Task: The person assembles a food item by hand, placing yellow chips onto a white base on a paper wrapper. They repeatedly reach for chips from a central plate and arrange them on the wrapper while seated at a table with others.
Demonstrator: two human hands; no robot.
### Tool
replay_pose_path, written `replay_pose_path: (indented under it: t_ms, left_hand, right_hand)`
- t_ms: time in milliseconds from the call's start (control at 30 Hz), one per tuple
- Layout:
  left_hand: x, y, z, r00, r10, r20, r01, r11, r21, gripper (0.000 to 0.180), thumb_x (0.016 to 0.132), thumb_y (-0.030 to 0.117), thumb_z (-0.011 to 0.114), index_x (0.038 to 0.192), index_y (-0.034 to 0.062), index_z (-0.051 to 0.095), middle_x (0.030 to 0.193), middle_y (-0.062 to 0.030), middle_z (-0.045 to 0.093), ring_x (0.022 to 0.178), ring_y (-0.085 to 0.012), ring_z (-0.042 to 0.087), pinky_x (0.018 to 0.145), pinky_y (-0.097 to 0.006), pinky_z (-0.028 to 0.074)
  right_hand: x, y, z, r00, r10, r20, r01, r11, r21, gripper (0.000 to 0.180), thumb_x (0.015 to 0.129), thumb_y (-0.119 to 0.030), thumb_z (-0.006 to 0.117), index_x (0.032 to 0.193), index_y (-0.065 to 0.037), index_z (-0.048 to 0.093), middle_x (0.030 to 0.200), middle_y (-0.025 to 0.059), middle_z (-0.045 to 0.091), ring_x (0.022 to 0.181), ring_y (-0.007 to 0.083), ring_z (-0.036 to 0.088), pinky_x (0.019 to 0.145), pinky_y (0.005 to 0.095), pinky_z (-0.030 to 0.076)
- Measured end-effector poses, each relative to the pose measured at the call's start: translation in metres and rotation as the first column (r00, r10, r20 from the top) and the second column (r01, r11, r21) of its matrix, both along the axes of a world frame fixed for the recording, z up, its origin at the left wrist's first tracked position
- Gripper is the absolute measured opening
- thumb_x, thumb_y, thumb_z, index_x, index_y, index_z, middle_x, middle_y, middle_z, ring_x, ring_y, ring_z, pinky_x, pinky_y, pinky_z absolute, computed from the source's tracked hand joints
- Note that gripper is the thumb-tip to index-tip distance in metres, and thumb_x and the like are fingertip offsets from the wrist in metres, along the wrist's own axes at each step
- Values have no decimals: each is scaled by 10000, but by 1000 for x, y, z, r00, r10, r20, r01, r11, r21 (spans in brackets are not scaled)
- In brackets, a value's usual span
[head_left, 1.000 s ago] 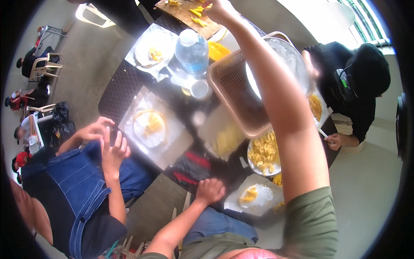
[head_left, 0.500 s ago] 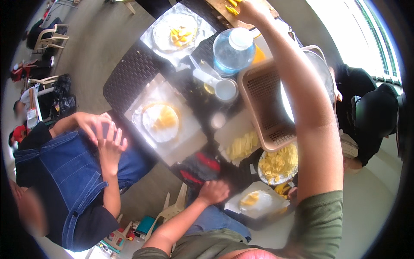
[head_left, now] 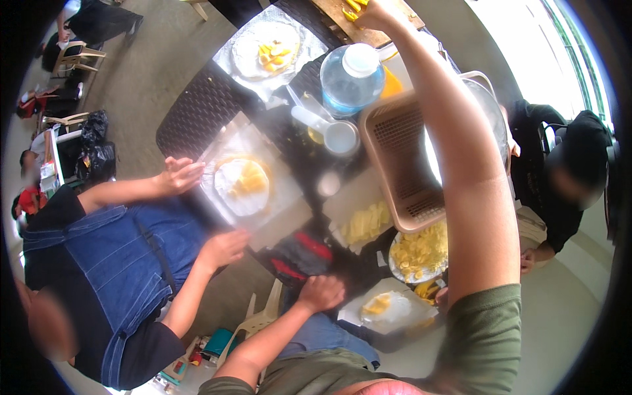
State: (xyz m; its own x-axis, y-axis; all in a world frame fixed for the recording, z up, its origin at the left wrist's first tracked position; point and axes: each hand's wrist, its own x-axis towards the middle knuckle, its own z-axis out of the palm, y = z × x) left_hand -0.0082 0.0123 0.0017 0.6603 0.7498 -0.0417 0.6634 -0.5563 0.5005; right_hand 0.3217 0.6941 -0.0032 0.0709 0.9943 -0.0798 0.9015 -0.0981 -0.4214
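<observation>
My right arm stretches far across the table. My right hand (head_left: pixel 378 16) is at the upper edge, against several yellow strips (head_left: pixel 350 10) on a wooden board (head_left: pixel 392 38); its fingers are partly cut off, so its grip is unclear. My left hand (head_left: pixel 322 293) is closed in a fist at the near table edge, with nothing showing in it. Beside it lie a dark and red cloth (head_left: pixel 304 255) and a white sheet with a white round and yellow filling (head_left: pixel 388 309). A plate of yellow slices (head_left: pixel 419 253) stands below the brown basket (head_left: pixel 409 214).
A large water bottle (head_left: pixel 352 79) and a white measuring scoop (head_left: pixel 341 137) stand mid-table. A filled white round (head_left: pixel 242 186) lies before a person in blue overalls, whose hands (head_left: pixel 227 249) flank it. Another filled round (head_left: pixel 257 49) sits on the far side. A person in black stands at right.
The person in overalls has parted their clasped hands and brought them to the sheet with the white round. My hands stay where they were. Someone walks in at the far upper left.
</observation>
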Motion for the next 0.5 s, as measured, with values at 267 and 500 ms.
replay_pose_path:
  t_ms: [267,500]
  left_hand:
    - [0,0,-1,1000,8,17,-8,1000,25,189,889,408,742,998,259,700,1000,43,613,911,-185,578,810,-406,408]
    - [1,3,2,1000,-3,10,3,1000,20,186,885,398,744,997,256,698,995,45,607,908,-186,578,813,-400,414]
  right_hand:
    - [-2,2,1,1000,9,2,-9,1000,-26,205,975,-165,686,1100,-28,772,945,130,707,871,247,678,798,370,541]
    - [6,2,1,1000,-7,11,8,999,-45,221,986,-191,695,1112,-25,770,919,110,699,844,230,670,778,358,535]
